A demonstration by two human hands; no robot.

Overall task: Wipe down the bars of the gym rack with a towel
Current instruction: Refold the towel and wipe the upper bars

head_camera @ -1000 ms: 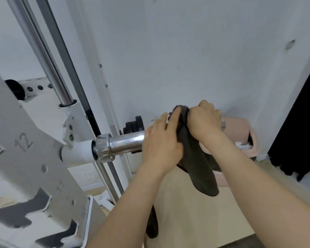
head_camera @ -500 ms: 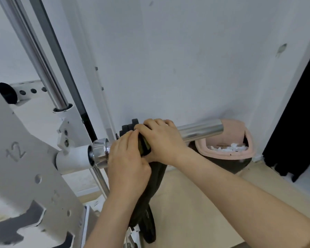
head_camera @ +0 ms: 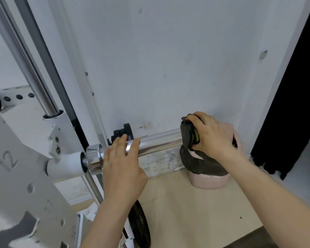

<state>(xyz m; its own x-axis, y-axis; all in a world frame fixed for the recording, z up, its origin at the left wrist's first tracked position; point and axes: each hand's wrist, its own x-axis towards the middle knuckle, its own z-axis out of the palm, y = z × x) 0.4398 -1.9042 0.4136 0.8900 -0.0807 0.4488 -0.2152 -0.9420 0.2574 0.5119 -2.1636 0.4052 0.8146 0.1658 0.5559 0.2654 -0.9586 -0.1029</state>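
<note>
Under the towel [head_camera: 187, 138], bar [head_camera: 159, 143] end hidden.

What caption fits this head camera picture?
Right hand grips a dark towel round the bar; left hand rests on it.

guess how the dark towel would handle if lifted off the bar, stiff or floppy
Probably floppy: the towel wraps the bar and sags in a loop under the right hand. Likely light, since one hand holds it bunched. On the shiny bar it may slide easily.
</note>
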